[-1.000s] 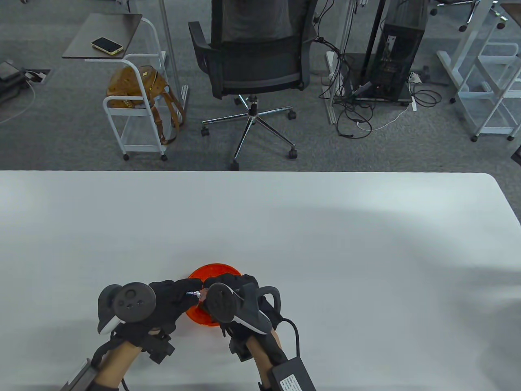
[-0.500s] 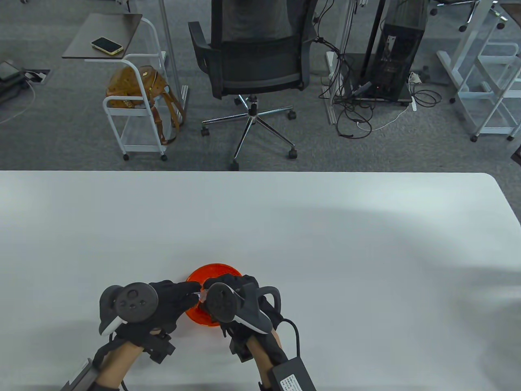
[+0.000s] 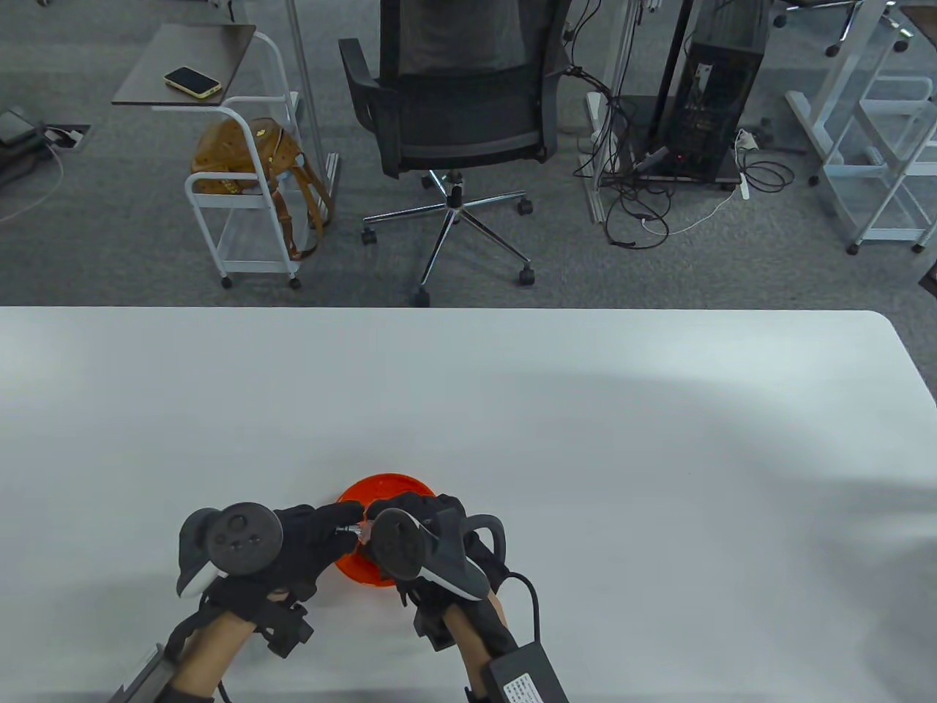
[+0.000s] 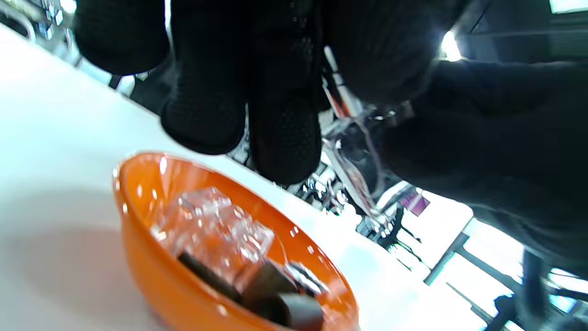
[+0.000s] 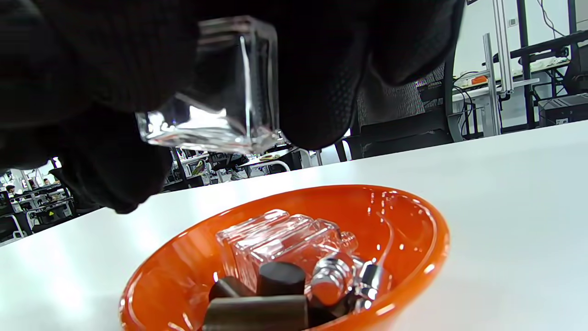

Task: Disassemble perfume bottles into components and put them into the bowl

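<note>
An orange bowl [image 3: 388,483] sits near the table's front edge, half covered by both gloved hands. Just above it my right hand [image 3: 388,516] grips a clear square glass perfume bottle [image 5: 229,92] round its body. My left hand [image 3: 338,529] meets it from the left and pinches the silver sprayer end [image 3: 353,528] of that bottle [image 4: 358,170]. Inside the bowl [image 5: 432,239] lie another clear glass bottle [image 5: 271,243], dark cylindrical caps [image 5: 280,278] and a silver sprayer part [image 5: 330,282].
The white table [image 3: 585,439] stretches far and to both sides of the bowl. Beyond its far edge stand an office chair [image 3: 454,110], a small cart [image 3: 241,198] with a brown bag, and a computer tower with cables.
The left hand's fingers shifted slightly at the bottle's sprayer end, which shows silver again. Both hands stay above the bowl.
</note>
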A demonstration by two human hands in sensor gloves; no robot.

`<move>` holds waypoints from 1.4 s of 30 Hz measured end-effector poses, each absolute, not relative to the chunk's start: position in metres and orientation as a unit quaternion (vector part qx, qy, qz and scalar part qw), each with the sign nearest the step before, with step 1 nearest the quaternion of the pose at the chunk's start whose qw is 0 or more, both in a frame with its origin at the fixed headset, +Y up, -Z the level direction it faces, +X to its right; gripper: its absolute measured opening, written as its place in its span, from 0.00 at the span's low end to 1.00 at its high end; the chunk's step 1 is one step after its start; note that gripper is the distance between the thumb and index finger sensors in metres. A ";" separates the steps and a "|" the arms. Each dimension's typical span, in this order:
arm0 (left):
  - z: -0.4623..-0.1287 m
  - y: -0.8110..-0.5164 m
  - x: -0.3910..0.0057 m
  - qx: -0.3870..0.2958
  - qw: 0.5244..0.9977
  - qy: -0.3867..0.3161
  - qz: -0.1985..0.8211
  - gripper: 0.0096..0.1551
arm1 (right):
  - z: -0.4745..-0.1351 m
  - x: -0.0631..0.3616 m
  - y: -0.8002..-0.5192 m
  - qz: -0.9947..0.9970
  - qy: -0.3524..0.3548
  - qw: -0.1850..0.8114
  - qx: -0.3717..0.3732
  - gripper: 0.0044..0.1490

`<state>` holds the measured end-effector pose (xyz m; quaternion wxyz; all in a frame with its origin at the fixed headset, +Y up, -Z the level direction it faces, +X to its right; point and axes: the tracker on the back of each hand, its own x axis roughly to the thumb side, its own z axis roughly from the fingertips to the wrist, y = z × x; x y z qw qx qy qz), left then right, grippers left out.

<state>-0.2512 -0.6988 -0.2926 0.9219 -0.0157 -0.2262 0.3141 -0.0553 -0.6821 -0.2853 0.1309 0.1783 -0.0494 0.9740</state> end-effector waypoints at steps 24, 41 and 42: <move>-0.292 -0.701 -0.248 0.001 0.920 -0.232 0.316 0.31 | -0.285 -0.054 -0.679 0.973 -0.057 0.141 0.176 0.35; -0.291 -0.700 -0.253 0.025 0.927 -0.202 0.316 0.33 | -0.285 -0.055 -0.681 0.972 -0.049 0.139 0.182 0.35; -0.292 -0.700 -0.253 0.023 0.924 -0.203 0.323 0.33 | -0.285 -0.056 -0.681 0.972 -0.049 0.137 0.182 0.35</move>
